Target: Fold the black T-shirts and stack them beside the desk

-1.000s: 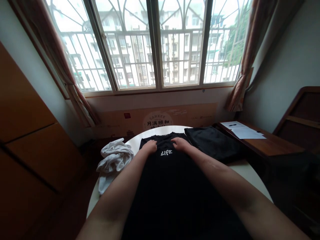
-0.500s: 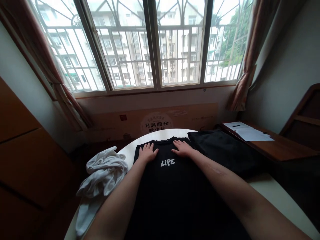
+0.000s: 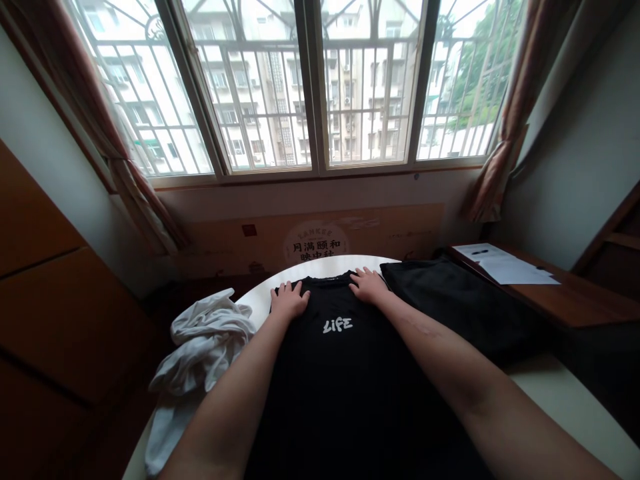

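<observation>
A black T-shirt [image 3: 345, 380] with white "LIFE" lettering lies spread on a round white table [image 3: 565, 407], collar toward the window. My left hand [image 3: 289, 299] rests flat on its left shoulder, fingers spread and open. My right hand [image 3: 369, 285] lies flat on its right shoulder, fingers stretched out too. Neither hand holds anything. Both forearms stretch over the shirt's body.
A crumpled white garment [image 3: 200, 360] hangs over the table's left edge. A folded dark garment [image 3: 450, 307] lies at the right. A wooden desk [image 3: 565, 300] with papers [image 3: 505, 263] and a pen stands further right. A cardboard sheet [image 3: 315, 237] leans under the window.
My hands went from curled near the collar to flat, then slid outward to the shirt's shoulders. The camera view tilted slightly.
</observation>
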The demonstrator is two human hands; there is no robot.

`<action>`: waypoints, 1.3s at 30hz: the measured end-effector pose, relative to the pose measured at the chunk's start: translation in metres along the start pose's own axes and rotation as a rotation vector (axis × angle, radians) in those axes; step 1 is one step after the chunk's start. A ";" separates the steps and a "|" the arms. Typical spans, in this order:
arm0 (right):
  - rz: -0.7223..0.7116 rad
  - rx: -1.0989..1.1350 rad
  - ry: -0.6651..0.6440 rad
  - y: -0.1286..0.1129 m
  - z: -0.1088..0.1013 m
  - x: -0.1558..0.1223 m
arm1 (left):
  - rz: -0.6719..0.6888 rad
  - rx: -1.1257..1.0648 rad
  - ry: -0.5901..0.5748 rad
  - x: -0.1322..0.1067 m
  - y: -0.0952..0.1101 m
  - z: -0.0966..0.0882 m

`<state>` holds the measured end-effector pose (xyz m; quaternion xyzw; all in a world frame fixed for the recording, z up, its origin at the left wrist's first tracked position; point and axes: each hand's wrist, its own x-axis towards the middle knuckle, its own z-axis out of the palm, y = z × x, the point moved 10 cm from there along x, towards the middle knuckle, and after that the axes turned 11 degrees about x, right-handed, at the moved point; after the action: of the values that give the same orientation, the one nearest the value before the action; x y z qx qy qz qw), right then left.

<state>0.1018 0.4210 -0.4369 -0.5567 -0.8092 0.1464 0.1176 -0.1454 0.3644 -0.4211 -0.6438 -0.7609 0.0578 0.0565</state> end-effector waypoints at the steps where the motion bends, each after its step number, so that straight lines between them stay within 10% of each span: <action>1: -0.030 0.002 -0.013 -0.002 0.002 0.001 | 0.032 0.012 0.028 -0.001 0.003 -0.002; 6: -0.030 0.022 -0.047 0.003 0.010 0.007 | 0.265 0.035 0.098 -0.004 0.027 -0.006; 20: 0.063 0.053 -0.006 0.015 0.011 0.010 | 0.149 0.004 0.005 0.011 0.008 0.008; 27: -0.033 0.057 0.077 -0.004 -0.008 -0.001 | 0.030 0.063 0.278 -0.012 0.006 -0.029; 32: -0.032 0.049 0.232 -0.009 -0.028 -0.021 | -0.099 -0.044 0.055 -0.010 -0.009 -0.004; 39: -0.049 0.029 0.128 -0.014 -0.028 -0.056 | -0.081 -0.089 -0.030 0.000 -0.012 0.000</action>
<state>0.1195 0.3673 -0.4069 -0.5432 -0.8112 0.1193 0.1810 -0.1572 0.3621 -0.4192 -0.6134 -0.7889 0.0311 0.0187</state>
